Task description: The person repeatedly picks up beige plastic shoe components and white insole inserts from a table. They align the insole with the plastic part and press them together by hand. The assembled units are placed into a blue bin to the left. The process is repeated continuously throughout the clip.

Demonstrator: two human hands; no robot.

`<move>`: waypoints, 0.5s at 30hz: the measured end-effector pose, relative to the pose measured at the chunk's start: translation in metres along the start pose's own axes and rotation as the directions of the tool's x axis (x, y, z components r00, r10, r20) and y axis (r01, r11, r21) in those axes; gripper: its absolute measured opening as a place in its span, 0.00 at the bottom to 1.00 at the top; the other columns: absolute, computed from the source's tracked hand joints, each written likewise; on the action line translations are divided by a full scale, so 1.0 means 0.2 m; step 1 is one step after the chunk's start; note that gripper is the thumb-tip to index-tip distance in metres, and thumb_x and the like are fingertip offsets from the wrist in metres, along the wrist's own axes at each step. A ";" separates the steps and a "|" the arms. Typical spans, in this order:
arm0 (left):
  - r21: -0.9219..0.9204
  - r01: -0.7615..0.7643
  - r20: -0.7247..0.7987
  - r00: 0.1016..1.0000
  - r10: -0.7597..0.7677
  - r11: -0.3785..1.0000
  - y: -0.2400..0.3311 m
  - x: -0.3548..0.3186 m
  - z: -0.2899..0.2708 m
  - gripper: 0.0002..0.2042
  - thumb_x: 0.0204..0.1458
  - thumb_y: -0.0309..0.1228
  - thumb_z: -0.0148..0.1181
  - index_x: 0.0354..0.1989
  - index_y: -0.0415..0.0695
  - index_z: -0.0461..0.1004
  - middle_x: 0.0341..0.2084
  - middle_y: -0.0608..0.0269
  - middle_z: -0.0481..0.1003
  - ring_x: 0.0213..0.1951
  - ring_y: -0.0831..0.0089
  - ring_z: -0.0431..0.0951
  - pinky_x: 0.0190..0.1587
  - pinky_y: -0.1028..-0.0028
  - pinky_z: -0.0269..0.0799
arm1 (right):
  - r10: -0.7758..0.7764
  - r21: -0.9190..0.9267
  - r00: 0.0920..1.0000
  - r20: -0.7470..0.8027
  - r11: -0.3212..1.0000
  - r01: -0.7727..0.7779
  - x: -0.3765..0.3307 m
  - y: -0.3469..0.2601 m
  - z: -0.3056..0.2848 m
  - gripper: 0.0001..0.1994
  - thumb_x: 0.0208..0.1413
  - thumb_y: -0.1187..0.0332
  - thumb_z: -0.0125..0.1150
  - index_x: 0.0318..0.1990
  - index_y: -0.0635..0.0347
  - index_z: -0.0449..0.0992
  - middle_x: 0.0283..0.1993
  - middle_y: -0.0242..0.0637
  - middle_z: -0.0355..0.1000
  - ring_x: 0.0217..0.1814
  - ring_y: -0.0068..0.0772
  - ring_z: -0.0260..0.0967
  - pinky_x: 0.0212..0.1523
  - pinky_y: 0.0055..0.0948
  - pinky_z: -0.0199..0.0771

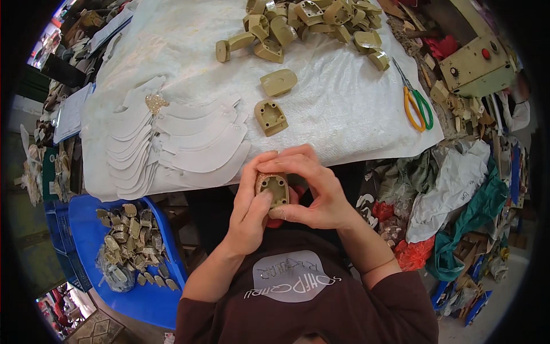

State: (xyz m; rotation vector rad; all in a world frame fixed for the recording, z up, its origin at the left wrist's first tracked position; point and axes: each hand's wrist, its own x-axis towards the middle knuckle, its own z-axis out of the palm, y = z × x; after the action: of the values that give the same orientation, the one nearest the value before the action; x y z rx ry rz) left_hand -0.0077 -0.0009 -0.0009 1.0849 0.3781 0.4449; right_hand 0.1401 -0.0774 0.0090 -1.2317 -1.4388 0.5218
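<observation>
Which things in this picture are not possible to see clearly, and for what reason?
Head view only:
- Heel block: sides and underside hidden by the left hand and right hand.
- Red thing below the hands: mostly covered, kind unclear.
- Pile of blocks: cut by the top edge.
- Blue crate contents: too small.

A work table [344, 109] covered with a white woven sheet [189, 46] carries everything. A heap of olive-tan plastic heel blocks [312, 26] sits at the table's far edge, toward its right corner. Two single heel blocks [274, 100] lie apart near the middle, one domed side up, the other hollow side up. A fanned stack of white curved cut pieces [177, 146] covers the near left part, reaching the near edge, with a small glittery piece [155, 103] on top. Scissors with orange and green handles [417, 103] lie along the right edge.
</observation>
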 end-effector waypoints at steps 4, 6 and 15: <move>0.145 -0.161 -0.129 0.975 0.180 0.976 -0.06 -0.02 0.04 0.30 0.59 0.39 0.39 0.65 0.36 0.41 0.45 0.51 0.66 0.36 0.70 0.74 0.39 0.75 0.70 | 0.092 0.179 0.993 -0.079 0.981 -0.077 -0.01 0.01 0.04 0.20 0.48 0.66 0.65 0.49 0.58 0.72 0.47 0.41 0.65 0.51 0.35 0.61 0.47 0.36 0.68; -0.020 -0.198 0.026 0.980 0.198 0.980 -0.05 0.00 0.04 0.33 0.59 0.47 0.37 0.65 0.36 0.40 0.44 0.50 0.65 0.34 0.70 0.74 0.33 0.75 0.71 | 0.265 0.422 0.964 0.035 0.870 -0.255 0.03 0.02 0.02 0.13 0.53 0.65 0.60 0.44 0.59 0.73 0.46 0.40 0.63 0.46 0.30 0.63 0.39 0.31 0.72; 0.292 -0.239 -0.126 0.950 0.285 0.926 -0.03 -0.01 0.12 0.35 0.60 0.55 0.32 0.63 0.34 0.48 0.51 0.50 0.63 0.49 0.67 0.69 0.49 0.72 0.66 | 0.302 0.519 0.938 0.168 0.782 -0.345 0.02 0.06 0.09 0.07 0.58 0.67 0.52 0.34 0.61 0.72 0.45 0.35 0.64 0.46 0.26 0.62 0.40 0.24 0.69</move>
State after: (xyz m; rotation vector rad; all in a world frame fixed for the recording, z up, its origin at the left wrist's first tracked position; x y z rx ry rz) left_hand 0.0033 -0.0222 0.0043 1.3815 0.4524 0.7426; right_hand 0.1294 -0.0643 -0.0043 -0.9961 -1.0244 1.1435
